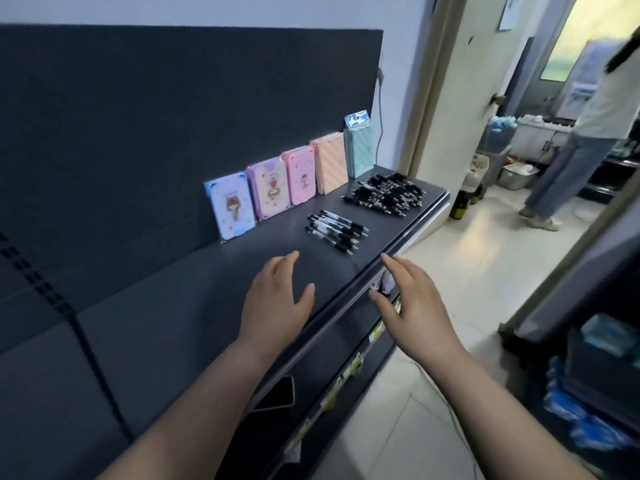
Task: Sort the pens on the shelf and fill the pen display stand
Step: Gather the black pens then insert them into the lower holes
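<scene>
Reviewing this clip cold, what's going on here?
A person stands at a dark shelf, both hands empty. The left hand hovers open over the shelf top, the right hand over its front edge. A small row of pens lies just ahead, a bigger pile of pens at the far end; neither is touched. Colourful packs stand in a row behind them.

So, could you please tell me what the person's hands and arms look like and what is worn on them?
Nothing is worn on the left hand or right hand: no gloves, rings, watch or bracelet show. No sleeve comes into view anywhere up to the picture's edge.
</scene>
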Motion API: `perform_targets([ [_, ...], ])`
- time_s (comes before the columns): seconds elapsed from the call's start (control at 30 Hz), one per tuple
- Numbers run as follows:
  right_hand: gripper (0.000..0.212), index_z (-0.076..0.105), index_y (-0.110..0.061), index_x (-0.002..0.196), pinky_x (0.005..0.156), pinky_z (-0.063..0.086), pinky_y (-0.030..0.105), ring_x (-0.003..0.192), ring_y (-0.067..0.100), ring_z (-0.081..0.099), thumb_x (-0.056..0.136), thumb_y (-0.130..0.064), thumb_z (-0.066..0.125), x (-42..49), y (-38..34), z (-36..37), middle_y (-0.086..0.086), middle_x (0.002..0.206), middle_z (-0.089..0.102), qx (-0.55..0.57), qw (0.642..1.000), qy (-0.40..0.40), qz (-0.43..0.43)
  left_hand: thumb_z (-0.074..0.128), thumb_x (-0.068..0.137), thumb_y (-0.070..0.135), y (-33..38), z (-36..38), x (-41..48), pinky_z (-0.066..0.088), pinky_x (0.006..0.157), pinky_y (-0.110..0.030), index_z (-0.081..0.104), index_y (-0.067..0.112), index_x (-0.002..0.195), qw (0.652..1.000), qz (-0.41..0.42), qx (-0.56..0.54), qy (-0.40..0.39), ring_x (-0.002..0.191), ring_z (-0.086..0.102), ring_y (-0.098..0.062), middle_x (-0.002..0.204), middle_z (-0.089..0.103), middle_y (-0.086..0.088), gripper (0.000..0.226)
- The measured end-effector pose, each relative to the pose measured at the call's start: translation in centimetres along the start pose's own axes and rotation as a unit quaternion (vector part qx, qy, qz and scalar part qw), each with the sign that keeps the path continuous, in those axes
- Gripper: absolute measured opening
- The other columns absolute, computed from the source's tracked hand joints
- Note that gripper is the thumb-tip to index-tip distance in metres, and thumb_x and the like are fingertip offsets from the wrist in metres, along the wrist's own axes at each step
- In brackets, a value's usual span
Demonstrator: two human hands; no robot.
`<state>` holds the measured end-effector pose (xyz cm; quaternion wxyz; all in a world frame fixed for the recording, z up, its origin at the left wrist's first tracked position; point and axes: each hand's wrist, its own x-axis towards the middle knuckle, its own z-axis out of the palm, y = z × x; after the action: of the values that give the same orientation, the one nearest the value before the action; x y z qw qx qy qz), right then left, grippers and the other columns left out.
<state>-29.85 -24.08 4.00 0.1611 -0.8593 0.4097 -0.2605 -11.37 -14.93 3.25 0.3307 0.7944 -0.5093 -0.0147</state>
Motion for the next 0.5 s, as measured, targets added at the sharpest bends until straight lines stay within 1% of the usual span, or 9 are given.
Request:
perform_targets([
  [0.13,0.059,0.042,-0.016,0.143,0.113,0.03,0.04,0.137,0.022,0.036,0.089,-0.031,0.062,5.6,5.7,-0.8,0.005,0.144,0.045,0.007,0.999,-0.03,-0.03,0.054,0.091,0.034,2.9,4.8,4.9,0.031,0.1,-0.025,0.034,0.017,0.143,0.999,-0.05,-0.015,0.011,0.128,0.039,-0.017,0.14,0.04,-0.001,0.058],
  [0.27,0.059,0.035,-0.02,0.146,0.116,0.025,0.039,0.14,0.02,0.029,0.093,-0.036,0.056,11.3,10.7,-1.2,0.002,0.149,0.038,0.008,0.993,-0.093,-0.068,0.055,0.09,0.032,5.1,8.6,8.9,0.032,0.103,-0.03,0.035,0.014,0.142,0.992,-0.119,-0.016,0.026,0.129,0.039,-0.02,0.141,0.042,-0.005,0.058],
  [0.4,0.06,0.03,-0.023,0.148,0.114,0.025,0.034,0.14,0.016,0.025,0.094,-0.04,0.052,16.8,12.6,0.5,-0.003,0.15,0.035,0.031,0.984,-0.146,-0.096,0.056,0.09,0.031,5.1,10.9,11.3,0.029,0.104,-0.026,0.036,0.015,0.141,0.982,-0.188,-0.016,0.031,0.129,0.04,-0.02,0.141,0.042,-0.007,0.057],
  [0.5,0.06,0.027,-0.022,0.149,0.112,0.023,0.031,0.14,0.016,0.023,0.096,-0.04,0.049,20.6,12.4,2.8,-0.003,0.151,0.033,0.06,0.975,-0.187,-0.106,0.057,0.09,0.031,4.3,11.8,12.7,0.032,0.102,-0.026,0.038,0.015,0.139,0.971,-0.236,-0.014,0.037,0.125,0.045,-0.02,0.137,0.045,-0.007,0.056],
])
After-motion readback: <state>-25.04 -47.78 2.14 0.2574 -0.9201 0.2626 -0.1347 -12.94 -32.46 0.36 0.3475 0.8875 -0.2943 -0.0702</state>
